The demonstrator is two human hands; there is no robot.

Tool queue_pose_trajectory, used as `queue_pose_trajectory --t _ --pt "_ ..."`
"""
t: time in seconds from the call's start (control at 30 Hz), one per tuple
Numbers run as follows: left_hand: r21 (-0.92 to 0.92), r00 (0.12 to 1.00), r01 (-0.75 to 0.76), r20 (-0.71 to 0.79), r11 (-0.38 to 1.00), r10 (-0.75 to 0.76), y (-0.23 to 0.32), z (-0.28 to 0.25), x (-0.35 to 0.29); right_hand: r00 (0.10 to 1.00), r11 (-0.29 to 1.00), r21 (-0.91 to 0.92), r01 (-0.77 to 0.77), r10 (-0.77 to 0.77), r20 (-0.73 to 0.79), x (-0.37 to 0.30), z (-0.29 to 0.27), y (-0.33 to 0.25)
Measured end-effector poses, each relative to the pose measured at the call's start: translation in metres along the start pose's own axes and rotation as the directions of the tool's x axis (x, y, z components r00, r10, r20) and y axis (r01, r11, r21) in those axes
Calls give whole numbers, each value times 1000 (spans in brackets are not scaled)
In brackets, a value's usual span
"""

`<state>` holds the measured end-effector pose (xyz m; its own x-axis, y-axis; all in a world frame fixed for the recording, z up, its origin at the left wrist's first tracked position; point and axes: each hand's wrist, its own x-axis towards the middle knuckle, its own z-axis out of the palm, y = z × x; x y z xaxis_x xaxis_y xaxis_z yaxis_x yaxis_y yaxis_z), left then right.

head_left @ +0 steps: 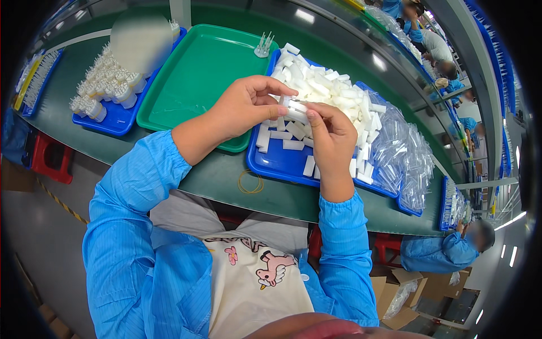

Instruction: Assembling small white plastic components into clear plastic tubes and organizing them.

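My left hand (248, 103) and my right hand (333, 134) meet over the near edge of a blue tray (282, 164). Between their thumbs and fingers they pinch a small white piece (296, 111) with ribbed sides; the fingertips cover part of it, so its exact make-up is hard to tell. Under and behind the hands, white rectangular blocks (316, 85) lie heaped in that tray. A small white base with several upright prongs (263, 45) stands at the far right corner of the green tray (189, 73), apart from both hands.
Left, another blue tray (121, 125) carries rows of white pronged pieces (107, 85). Clear plastic tubes (403, 152) are piled to the right. Thin yellowish bands (250, 182) lie near the table edge (282, 206). A co-worker in blue (440, 251) sits farther right; red stools (51, 158) stand below.
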<state>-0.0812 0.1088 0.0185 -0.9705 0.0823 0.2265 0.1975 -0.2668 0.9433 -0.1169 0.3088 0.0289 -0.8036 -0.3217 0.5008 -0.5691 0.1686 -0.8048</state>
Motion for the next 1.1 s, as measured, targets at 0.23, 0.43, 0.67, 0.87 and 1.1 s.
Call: queue_pose_trajectory --t 0.23,0.43,0.67,0.87,1.1 --pt "-36 991 -2 -131 999 -3 -3 -4 3 990 996 22 83 -80 -113 25 -17 -3" --pt "9 973 -69 -221 998 70 -12 -8 3 924 828 -441 347 -222 310 144 1 -2" --pt "104 975 -61 -207 993 81 -20 -10 11 691 715 -605 351 238 683 253 58 99" --pt "278 968 -84 -205 957 144 -6 -10 1 648 621 -752 219 484 588 250 94 106" --pt "304 972 -86 -185 949 147 -8 -9 2 767 598 -758 260 349 539 240 75 91"
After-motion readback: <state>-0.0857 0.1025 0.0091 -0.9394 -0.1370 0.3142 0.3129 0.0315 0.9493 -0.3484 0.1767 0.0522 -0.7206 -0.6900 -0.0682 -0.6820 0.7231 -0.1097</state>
